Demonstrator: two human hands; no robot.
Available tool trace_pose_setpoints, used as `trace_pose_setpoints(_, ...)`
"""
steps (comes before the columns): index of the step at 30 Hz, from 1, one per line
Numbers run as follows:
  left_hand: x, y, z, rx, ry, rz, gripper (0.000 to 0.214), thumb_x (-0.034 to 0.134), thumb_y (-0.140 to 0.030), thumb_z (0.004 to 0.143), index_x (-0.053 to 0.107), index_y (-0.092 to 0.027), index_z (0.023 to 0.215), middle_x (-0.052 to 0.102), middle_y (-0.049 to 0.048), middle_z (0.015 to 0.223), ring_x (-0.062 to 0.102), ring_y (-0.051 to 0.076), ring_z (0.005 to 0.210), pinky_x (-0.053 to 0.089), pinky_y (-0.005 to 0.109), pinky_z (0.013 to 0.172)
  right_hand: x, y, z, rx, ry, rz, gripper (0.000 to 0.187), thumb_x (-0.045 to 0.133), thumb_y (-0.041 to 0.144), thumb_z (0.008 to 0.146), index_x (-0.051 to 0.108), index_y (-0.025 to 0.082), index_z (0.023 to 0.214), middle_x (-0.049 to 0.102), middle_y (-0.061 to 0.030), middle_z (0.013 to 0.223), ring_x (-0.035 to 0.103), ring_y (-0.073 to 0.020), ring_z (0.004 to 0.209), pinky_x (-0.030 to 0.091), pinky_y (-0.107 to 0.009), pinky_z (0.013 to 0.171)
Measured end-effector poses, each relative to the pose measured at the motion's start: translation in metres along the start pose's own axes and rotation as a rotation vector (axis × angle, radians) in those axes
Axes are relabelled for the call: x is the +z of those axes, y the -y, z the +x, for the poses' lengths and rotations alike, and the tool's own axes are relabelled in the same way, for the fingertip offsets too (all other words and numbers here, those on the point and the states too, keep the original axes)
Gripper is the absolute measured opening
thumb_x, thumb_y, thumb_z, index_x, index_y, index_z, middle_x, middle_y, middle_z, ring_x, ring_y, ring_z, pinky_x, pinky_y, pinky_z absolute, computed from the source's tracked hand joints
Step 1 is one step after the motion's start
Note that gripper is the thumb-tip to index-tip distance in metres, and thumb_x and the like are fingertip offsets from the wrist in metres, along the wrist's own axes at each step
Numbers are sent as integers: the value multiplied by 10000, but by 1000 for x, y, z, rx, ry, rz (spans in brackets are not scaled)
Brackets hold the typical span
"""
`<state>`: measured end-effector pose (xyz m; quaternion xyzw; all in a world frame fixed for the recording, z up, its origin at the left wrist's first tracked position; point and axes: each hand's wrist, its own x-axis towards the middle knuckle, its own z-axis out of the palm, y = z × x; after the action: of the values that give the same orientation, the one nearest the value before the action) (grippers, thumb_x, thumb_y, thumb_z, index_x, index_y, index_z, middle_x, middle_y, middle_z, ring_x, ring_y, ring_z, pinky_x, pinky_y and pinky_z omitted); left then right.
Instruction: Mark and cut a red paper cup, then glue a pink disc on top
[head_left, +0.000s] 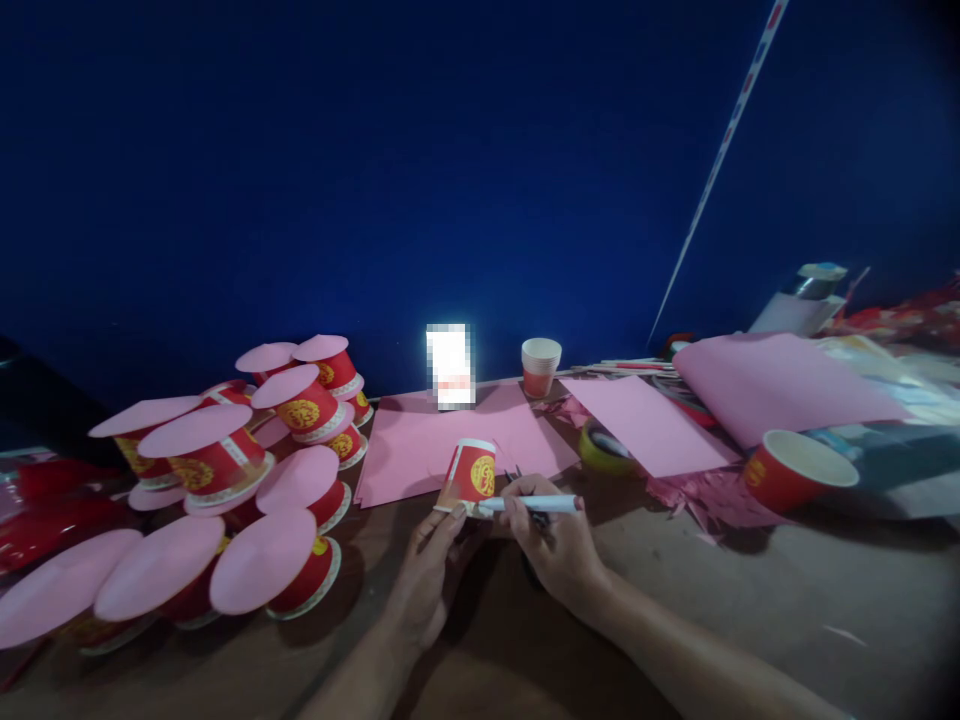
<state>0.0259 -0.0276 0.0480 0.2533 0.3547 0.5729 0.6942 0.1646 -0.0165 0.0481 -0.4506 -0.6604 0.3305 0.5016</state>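
Note:
My left hand [439, 545] is closed around the lower part of a red paper cup [474, 472] with a gold emblem. The cup is upside down, its rim at the bottom by my fingers. My right hand [547, 535] grips a white pen-like tube [551, 503], held level, with one end close to the cup's rim. Whether that end touches the rim I cannot tell. Thin dark points, perhaps scissors, stick up behind my right fingers. Beyond the cup lie pink paper sheets [409, 440].
To the left are several upturned red cups topped with pink paper cones [262, 560]. A stack of cups [541, 365] stands behind. On the right are a pink sheet [652, 425], a tape roll [604, 450], paper scraps [712, 500] and a tilted cup [795, 475]. A bright, blurred-out phone-like rectangle [451, 367] stands at the back.

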Motion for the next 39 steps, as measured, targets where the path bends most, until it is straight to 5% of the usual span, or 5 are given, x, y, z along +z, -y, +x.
trace_pose_setpoints(24,-5,1,2,-29,18,-8,236,617,-253,769,672,-136,966,697,83,977,600,230,1010,444,369,936,1,1,1,20,7,21,177,449,294,868,533,180,762,569,1,624,562,-121,560,446,-195,518)
trace_pose_setpoints(32,-5,3,2,-19,-21,-35,202,641,-252,742,673,-129,899,701,83,950,607,241,1000,434,388,945,-1,10,4,-6,6,-25,179,462,247,842,527,169,694,503,29,542,450,-88,480,372,-186,475)
trace_pose_setpoints(39,-4,2,2,-25,4,-48,234,622,-244,763,662,-139,968,695,75,979,601,226,1010,440,370,940,0,5,3,56,29,18,190,448,278,862,528,167,731,549,9,583,512,-109,531,393,-198,508)
